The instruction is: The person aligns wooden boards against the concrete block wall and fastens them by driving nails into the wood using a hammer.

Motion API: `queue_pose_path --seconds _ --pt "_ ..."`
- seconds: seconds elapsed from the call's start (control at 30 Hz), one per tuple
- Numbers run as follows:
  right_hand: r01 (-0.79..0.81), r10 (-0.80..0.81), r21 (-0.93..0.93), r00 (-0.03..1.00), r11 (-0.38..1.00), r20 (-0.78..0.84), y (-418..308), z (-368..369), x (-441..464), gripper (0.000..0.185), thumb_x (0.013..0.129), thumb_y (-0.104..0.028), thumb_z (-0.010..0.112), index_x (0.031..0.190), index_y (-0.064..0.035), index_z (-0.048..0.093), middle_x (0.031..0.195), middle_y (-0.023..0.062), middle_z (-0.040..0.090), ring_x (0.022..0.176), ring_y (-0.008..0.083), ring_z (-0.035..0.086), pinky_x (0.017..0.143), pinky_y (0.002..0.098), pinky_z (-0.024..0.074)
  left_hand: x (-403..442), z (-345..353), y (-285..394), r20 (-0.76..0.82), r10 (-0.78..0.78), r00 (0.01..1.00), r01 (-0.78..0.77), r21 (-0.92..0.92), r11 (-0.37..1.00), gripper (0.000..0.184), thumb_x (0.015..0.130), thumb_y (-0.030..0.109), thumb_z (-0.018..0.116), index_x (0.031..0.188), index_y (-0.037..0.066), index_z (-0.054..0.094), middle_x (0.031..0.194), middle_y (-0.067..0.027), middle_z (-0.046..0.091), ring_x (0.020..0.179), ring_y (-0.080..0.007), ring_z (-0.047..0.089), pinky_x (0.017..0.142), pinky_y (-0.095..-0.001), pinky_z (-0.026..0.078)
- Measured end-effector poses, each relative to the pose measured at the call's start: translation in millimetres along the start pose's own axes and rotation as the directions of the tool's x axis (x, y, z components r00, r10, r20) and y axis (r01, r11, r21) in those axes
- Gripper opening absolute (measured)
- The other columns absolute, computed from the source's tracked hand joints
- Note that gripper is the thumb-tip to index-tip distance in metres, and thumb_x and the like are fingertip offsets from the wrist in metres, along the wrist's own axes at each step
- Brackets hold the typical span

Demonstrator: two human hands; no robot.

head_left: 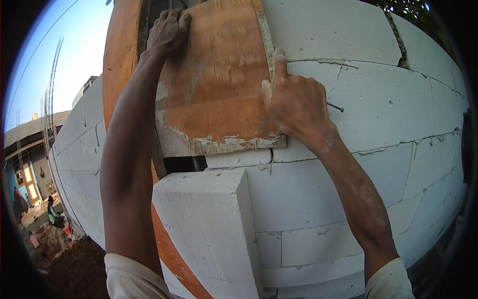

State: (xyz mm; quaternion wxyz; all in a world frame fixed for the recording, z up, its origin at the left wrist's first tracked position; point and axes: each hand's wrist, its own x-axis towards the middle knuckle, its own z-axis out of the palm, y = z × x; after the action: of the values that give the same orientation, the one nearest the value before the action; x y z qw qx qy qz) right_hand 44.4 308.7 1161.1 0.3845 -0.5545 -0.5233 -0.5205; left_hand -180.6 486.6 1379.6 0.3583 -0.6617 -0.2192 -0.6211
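Observation:
A worn orange-brown plywood board lies against the white block wall, its lower edge chipped and smeared with mortar. My left hand is closed on the board near its upper left edge, fingers bent and their tips hidden. Along the right edge, my right hand has its index finger stretched upward and its thumb against the board. Its other fingers are curled, and a nail sticks out from behind them, seemingly held there. Mortar dust coats the right fingers.
A white block juts out below the board, beside a dark gap. Another orange board stands upright at left. The block wall curves away on both sides. At far left, a person is near dug earth.

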Motion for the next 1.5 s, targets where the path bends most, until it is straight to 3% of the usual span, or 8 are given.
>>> queue_pose_path --seconds 0.1,0.17,0.87,1.03,1.27,1.37,1.43,1.5 --pt "-0.024 0.024 -0.009 0.998 1.0 0.055 -2 -2 -3 0.067 0.105 -0.024 0.055 0.152 0.0194 0.038 0.051 0.0063 0.06 0.042 0.0221 0.062 0.046 0.0402 0.0538 -11 9 2 -0.022 0.025 0.999 -0.024 0.037 0.999 0.074 0.11 0.057 0.04 0.162 0.005 0.044 0.167 -0.0196 0.043 0.155 -0.0392 0.038 0.128 -0.0464 0.03" --pt "0.004 -0.004 -0.005 1.0 1.0 0.018 -1 3 -13 0.066 0.101 -0.02 0.055 0.15 0.0215 0.04 0.051 0.0053 0.06 0.042 0.0201 0.061 0.042 0.0378 0.0508 -15 20 -6 -0.314 0.238 0.919 -0.196 0.16 0.968 0.048 0.108 0.04 0.053 0.126 -0.002 0.067 0.116 -0.0223 0.068 0.109 -0.0396 0.066 0.096 -0.0508 0.052" --pt "0.089 -0.033 0.237 0.973 0.967 -0.227 14 -11 -81 0.071 0.108 -0.039 0.061 0.151 0.0151 0.041 0.062 0.0136 0.067 0.049 0.0241 0.069 0.042 0.0367 0.0535 -46 14 -16 -0.122 0.254 0.959 -0.246 0.08 0.966 0.051 0.109 0.035 0.039 0.145 0.001 0.053 0.146 -0.0293 0.055 0.14 -0.0449 0.049 0.119 -0.0534 0.038" --pt "-0.395 0.218 0.865 0.915 0.308 0.341 14 -85 -247 0.085 0.106 -0.042 0.065 0.16 0.0127 0.028 0.066 -0.0049 0.04 0.058 0.0064 0.035 0.054 0.0298 0.0312 -70 12 -11 -0.112 0.165 0.98 -0.132 0.258 0.957 0.074 0.11 0.054 0.046 0.168 0.01 0.033 0.173 -0.0208 0.03 0.161 -0.0401 0.028 0.128 -0.0525 0.03" --pt "-0.642 -0.021 0.156 0.258 -0.75 0.966 4 -93 -555 0.053 0.106 -0.048 0.065 0.128 0.0005 0.056 0.084 0.0028 0.053 0.074 0.0175 0.052 0.072 0.0371 0.047 -365 -141 261 0.032 0.253 0.967 -0.19 -0.57 0.799 0.041 0.11 0.017 0.054 0.141 -0.009 0.055 0.144 -0.0248 0.058 0.138 -0.0364 0.054 0.11 -0.0463 0.049" --pt "-0.347 -0.015 0.041 0.157 -0.937 0.988 0 -120 -591 0.032 0.109 -0.039 0.064 0.097 -0.0098 0.064 0.088 0.0034 0.059 0.075 0.0196 0.058 0.076 0.041 0.0556 -542 -167 394 0.816 0.25 0.522 0.603 -0.56 0.568 0.048 0.11 0.037 0.06 0.135 -0.004 0.061 0.132 -0.015 0.069 0.128 -0.0267 0.061 0.108 -0.046 0.051" --pt "-0.194 0.001 -0.008 -0.046 -0.981 0.999 13 -146 -607 0.033 0.111 -0.04 0.06 0.089 -0.0143 0.06 0.082 0.0008 0.055 0.072 0.0178 0.055 0.074 0.0388 0.0545 -680 -164 439 0.735 0.456 0.501 0.597 -0.676 0.433 0.047 0.109 0.035 0.063 0.136 -0.003 0.061 0.134 -0.0198 0.069 0.129 -0.0313 0.061 0.109 -0.0452 0.051" --pt "-0.289 0.169 0.078 -0.305 -0.954 0.937 19 -158 -643 0.06 0.111 -0.052 0.055 0.136 0.0021 0.059 0.07 0.0001 0.042 0.064 0.0165 0.044 0.064 0.0362 0.039 -722 -208 484 0.874 0.439 -0.208 0.924 0.323 -0.206 0.068 0.098 0.017 0.078 0.158 0.003 0.049 0.142 -0.0187 0.066 0.132 -0.0271 0.064 0.109 -0.0424 0.051"
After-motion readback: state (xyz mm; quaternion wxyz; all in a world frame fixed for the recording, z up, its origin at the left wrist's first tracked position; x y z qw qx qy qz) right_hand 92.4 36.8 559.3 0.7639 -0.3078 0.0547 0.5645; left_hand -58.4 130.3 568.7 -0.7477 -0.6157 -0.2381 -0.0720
